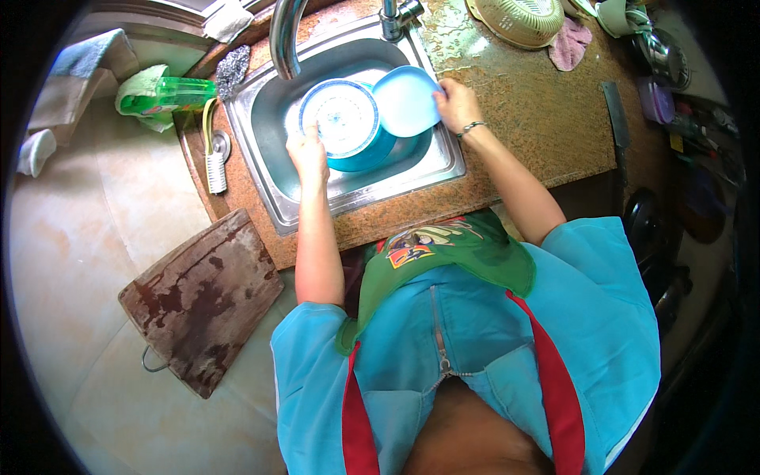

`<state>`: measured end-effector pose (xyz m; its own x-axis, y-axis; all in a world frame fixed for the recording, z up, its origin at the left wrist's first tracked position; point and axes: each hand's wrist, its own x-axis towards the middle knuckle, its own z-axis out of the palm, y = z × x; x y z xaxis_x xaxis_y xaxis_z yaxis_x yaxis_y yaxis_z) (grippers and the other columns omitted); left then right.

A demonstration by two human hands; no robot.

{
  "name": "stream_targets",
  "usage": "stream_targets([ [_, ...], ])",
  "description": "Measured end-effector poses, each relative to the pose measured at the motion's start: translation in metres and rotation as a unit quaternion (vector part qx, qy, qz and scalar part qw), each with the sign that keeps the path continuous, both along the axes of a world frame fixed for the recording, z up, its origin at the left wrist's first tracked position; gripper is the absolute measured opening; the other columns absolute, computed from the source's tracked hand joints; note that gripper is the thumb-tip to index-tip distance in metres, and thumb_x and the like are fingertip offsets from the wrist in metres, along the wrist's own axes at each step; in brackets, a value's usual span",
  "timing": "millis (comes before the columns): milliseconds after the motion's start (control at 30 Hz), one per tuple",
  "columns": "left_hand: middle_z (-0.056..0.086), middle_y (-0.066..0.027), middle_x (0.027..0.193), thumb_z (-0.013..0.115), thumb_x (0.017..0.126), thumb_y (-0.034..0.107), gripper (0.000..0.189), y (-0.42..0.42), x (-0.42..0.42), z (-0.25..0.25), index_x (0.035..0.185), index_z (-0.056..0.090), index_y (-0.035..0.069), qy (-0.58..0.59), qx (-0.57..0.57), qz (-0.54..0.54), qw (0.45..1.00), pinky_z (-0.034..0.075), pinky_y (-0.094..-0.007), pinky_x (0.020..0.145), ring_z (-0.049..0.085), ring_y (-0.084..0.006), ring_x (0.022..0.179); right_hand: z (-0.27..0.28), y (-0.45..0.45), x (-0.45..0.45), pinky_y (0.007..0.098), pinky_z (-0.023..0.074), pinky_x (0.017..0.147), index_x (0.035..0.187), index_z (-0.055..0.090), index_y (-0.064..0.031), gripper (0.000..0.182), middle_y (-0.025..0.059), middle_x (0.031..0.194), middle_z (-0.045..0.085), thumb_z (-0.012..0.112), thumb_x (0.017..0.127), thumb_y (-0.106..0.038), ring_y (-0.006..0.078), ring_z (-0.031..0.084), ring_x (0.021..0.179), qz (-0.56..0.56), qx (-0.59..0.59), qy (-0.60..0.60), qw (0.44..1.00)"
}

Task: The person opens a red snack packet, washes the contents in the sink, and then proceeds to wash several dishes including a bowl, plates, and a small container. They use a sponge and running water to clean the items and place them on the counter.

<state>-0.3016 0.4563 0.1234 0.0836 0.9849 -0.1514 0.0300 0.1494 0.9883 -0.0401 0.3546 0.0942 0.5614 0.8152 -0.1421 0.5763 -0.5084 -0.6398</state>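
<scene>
Over the stainless steel sink [270, 127], my left hand [309, 154] grips the near-left rim of a white plate [338, 116] with a blue patterned border. My right hand [457, 105] holds a plain light-blue plate [407, 101] by its right edge, tilted beside the white one. Below both plates, a blue basin [380, 155] sits in the sink, mostly covered by them. What the basin contains is hidden. The curved chrome faucet [286, 47] hangs above the sink's back left, and no stream of water is visible from it.
A scrub brush [216, 169] and a steel wool pad [233, 70] lie left of the sink. A green bottle [187, 94] is beyond them. A wooden chopping board [205, 303] is at lower left. On the right are a plastic basket [525, 24], pink cloth [570, 44] and cleaver [616, 113].
</scene>
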Motion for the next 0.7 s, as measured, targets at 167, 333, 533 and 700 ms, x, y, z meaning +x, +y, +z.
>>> stream_targets([
  [167, 0.061, -0.0192, 0.109, 0.051, 0.089, 0.005, 0.027, -0.004, 0.007, 0.031, 0.115, 0.057, -0.001, 0.212, 0.159, -0.038, 0.963, 0.048, -0.0326, 0.082, 0.062, -0.0258, 0.096, -0.016, 0.028, -0.051, 0.042, 0.05, 0.076, 0.097, 0.064, -0.0019, 0.025, 0.0215, 0.087, 0.064, 0.062, 0.078, -0.018, 0.0369, 0.063, 0.081, 0.037, 0.016, 0.093, 0.995],
  [333, 0.059, -0.0145, 0.098, 0.052, 0.086, -0.001, 0.032, -0.012, 0.003, 0.037, 0.117, 0.058, 0.009, 0.31, 0.327, -0.041, 0.892, 0.049, -0.035, 0.074, 0.061, -0.0302, 0.086, -0.023, 0.041, -0.079, 0.0327, 0.0543, 0.056, 0.099, 0.062, -0.0013, 0.023, 0.0156, 0.082, 0.066, 0.06, 0.077, -0.007, 0.021, 0.067, 0.07, 0.006, -0.064, 0.405, 0.912],
  [533, 0.053, -0.0146, 0.094, 0.052, 0.082, -0.005, 0.038, -0.022, -0.014, 0.038, 0.117, 0.056, 0.008, 0.363, 0.338, -0.025, 0.868, 0.049, -0.0397, 0.068, 0.059, -0.0349, 0.079, -0.045, 0.045, -0.094, 0.0372, 0.0531, 0.074, 0.118, 0.057, -0.0076, 0.043, 0.0171, 0.093, 0.063, 0.064, 0.077, -0.015, 0.0274, 0.064, 0.084, 0.107, -0.021, 0.186, 0.977],
  [700, 0.058, -0.0167, 0.098, 0.048, 0.087, 0.002, 0.03, -0.014, -0.034, 0.008, 0.116, 0.055, 0.0, 0.281, 0.237, 0.039, 0.929, 0.047, -0.0381, 0.075, 0.059, -0.0291, 0.087, -0.013, 0.049, -0.108, 0.0396, 0.0425, 0.094, 0.122, 0.051, -0.0002, 0.053, 0.0198, 0.123, 0.051, 0.065, 0.081, -0.031, 0.032, 0.051, 0.112, 0.126, 0.026, -0.004, 0.992],
])
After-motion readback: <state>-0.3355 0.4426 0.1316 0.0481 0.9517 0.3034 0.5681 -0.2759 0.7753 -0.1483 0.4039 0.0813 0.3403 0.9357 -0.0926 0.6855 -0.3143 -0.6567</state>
